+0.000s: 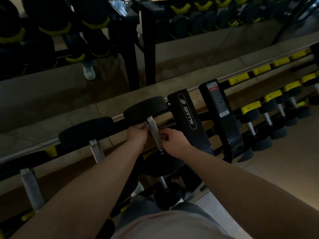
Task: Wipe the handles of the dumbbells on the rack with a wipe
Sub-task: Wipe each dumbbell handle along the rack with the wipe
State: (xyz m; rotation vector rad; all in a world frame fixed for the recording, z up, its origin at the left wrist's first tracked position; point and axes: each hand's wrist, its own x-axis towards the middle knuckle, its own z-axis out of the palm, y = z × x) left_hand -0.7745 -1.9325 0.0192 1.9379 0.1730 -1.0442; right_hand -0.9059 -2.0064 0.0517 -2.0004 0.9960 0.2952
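Observation:
A dumbbell with a silver handle (154, 131) and black round heads (145, 108) lies on the black rack (187, 112) at the centre of the head view. My left hand (137, 133) grips the upper part of that handle from the left, its fingers curled against it. From the right, my right hand (174, 141) pinches the middle of the handle. A small pale bit of the wipe (161, 135) shows at its fingertips; the rest of the wipe is hidden in the dim light. Two more dumbbell handles (96, 150) (32, 188) lie to the left on the same tier.
Smaller dumbbells with yellow labels (250, 107) fill the rack to the right, past an upright with a warning sticker (218, 100). A lower tier holds another dumbbell (164, 182) under my hands. A mirror behind reflects racks and a white shoe (88, 71).

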